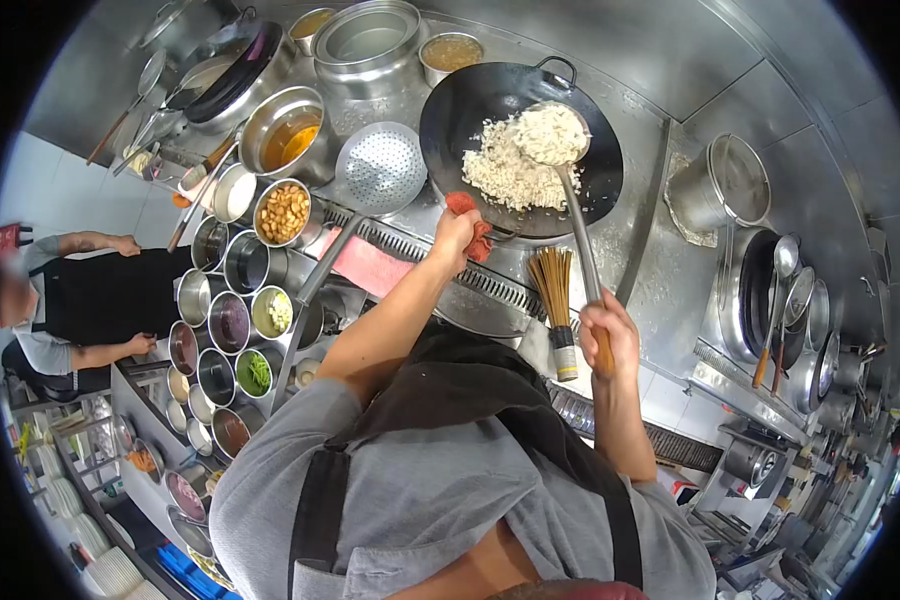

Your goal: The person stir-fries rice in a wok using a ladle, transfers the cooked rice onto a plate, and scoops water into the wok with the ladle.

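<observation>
- Shirt (440, 480): grey, nearest the camera, on the near side of the wok (450, 120); worn with a dark apron (440, 390).
- Right hand (612, 335): closed around the handle of the ladle (582, 235), to the near right of the wok.
- Left hand (454, 240): clenched on a red cloth (460, 203) at the wok's near-left rim; whether a handle lies beneath cannot be told.
- Ladle: bowl within the wok's outline, heaped with rice (500, 175); contact with the wok surface cannot be told.
- Rice: spread across the wok's middle and right.
- Brush (550, 280): on the near side of the wok, bristles toward it.
- Strainer (381, 165): perforated, just left of the wok.
- Towel (365, 262): pink, to the near left of the wok.
- Nuts (283, 210): in a metal tub, left of the wok, beyond the strainer.
- Pot (368, 45): to the far left of the wok.
- Co-worker (100, 300): dark-aproned, well left of the wok.
</observation>
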### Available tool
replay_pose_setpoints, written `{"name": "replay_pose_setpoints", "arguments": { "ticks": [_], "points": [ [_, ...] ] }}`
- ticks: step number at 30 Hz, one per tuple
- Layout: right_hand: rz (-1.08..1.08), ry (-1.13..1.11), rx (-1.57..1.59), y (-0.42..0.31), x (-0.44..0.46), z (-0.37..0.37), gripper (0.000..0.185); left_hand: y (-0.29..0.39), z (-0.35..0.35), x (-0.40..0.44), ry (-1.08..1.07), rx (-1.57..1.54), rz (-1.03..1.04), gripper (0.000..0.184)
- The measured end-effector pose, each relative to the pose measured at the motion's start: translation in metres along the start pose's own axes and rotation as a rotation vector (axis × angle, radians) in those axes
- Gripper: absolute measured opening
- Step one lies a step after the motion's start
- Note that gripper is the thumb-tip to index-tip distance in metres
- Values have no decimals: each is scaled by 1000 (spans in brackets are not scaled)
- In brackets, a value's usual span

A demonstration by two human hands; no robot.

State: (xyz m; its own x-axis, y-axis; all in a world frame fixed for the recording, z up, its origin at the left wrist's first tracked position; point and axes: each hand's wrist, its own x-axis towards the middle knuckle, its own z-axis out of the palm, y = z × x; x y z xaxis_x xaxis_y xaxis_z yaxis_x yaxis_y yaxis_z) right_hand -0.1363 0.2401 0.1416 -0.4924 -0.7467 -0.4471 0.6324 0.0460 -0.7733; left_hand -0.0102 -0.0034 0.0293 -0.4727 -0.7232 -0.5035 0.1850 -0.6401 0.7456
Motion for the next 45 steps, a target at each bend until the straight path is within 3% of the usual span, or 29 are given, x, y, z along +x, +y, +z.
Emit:
{"name": "replay_pose_setpoints", "arguments": {
  "ticks": [3,7,15,17,21,34,39,42,43,45],
  "points": [
    [-14,-24,33,3,0,-12,41,2,3,-3,12,7,-13,8],
    [-13,52,-52,1,3,4,57,9,5,-5,30,7,-17,9],
    [-138,52,-464,-16,1,-14,66,-1,-6,7,-9,32,26,12],
    [-139,-37,-365,-28,-12,-15,68,-6,-5,9,-6,33,26,13],
    [-191,15,-160,-39,-28,2,66,4,-1,0,3,15,5,14],
    [-174,-212,47,-59,-79,-2,71,3,-1,2,6,14,-3,12],
    [-178,-168,-46,-52,-83,-3,70,-1,0,8,65,14,16,14],
    [-176,45,-713,-29,-74,-19,68,-2,-4,13,-5,3,4,10],
    [-157,49,-710,-19,-62,-34,68,-3,-7,18,-42,-20,-6,8],
    [-607,94,-1609,-3,-39,-69,62,2,-3,13,-26,-7,-44,2]
  ]
}}
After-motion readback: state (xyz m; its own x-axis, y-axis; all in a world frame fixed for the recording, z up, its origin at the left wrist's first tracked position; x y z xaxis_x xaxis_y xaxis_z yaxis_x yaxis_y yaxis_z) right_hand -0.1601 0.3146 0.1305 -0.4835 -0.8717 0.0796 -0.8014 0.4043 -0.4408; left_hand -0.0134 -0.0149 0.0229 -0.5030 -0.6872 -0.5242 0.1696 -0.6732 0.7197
